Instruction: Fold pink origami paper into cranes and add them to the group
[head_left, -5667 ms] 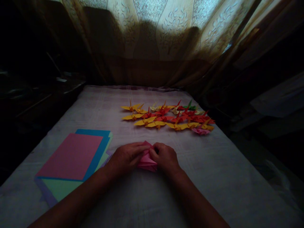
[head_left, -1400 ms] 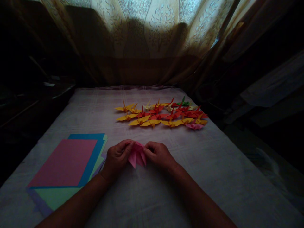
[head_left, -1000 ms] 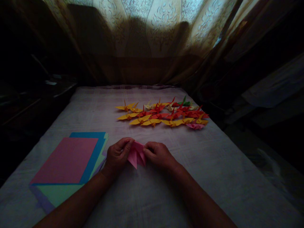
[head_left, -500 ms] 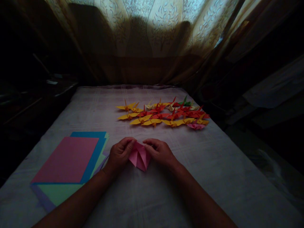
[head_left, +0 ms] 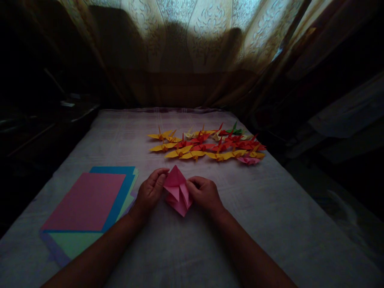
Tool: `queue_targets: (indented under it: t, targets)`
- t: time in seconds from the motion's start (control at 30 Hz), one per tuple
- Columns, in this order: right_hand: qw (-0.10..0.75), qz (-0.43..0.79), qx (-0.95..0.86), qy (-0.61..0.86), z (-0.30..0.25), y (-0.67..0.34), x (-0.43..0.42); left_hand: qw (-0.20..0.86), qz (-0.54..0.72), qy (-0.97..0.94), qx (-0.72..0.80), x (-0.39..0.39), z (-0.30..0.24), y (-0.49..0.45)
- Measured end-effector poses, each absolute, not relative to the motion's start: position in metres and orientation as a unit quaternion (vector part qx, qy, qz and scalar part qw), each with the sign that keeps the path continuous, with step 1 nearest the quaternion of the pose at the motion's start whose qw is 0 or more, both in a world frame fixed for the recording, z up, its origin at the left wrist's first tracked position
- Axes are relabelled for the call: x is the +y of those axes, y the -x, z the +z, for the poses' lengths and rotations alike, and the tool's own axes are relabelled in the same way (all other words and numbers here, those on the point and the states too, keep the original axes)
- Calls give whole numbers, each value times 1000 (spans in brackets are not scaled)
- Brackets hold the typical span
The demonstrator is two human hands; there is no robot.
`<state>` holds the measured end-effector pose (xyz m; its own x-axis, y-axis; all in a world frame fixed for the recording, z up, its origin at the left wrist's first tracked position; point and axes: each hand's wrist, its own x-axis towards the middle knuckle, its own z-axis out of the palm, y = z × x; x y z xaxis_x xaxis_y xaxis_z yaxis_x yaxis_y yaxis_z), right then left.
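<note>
A partly folded pink paper [head_left: 178,191] lies on the cloth-covered table [head_left: 186,248], its far flap raised to a point. My left hand [head_left: 150,192] pinches its left edge with curled fingers. On the paper's right side rests my right hand [head_left: 205,193], fingers closed on a fold. Beyond them sits a cluster of finished paper cranes [head_left: 207,145] in yellow, red, orange, green and pink.
A stack of coloured paper sheets [head_left: 87,202], pink on top over blue and green, lies at the left. A patterned curtain [head_left: 195,36] hangs behind the table. Dark furniture flanks both sides; the table's right edge drops off near the cranes.
The pink paper was lowered from my fingers onto the table, and its upper flap has been opened and lifted away from me into a point. Both hands stayed on it.
</note>
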<state>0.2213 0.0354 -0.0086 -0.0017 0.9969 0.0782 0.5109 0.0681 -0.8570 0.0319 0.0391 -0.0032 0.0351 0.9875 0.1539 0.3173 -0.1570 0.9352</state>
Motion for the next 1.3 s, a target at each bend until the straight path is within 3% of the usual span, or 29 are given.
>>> queue_targets:
  t: [0.43, 0.8, 0.97, 1.3]
  targets:
    - [391, 322, -607, 612, -17, -220, 36, 198, 347, -754, 521, 48, -21, -23]
    - [322, 271, -689, 590, -7, -222, 34, 204, 285, -764, 541, 44, -12, -31]
    - [353, 316, -705, 527, 1, -225, 49, 210, 280, -767, 538, 47, -10, -33]
    - [333, 383, -721, 471, 15, -221, 77, 224, 269, -770, 533, 44, -10, -36]
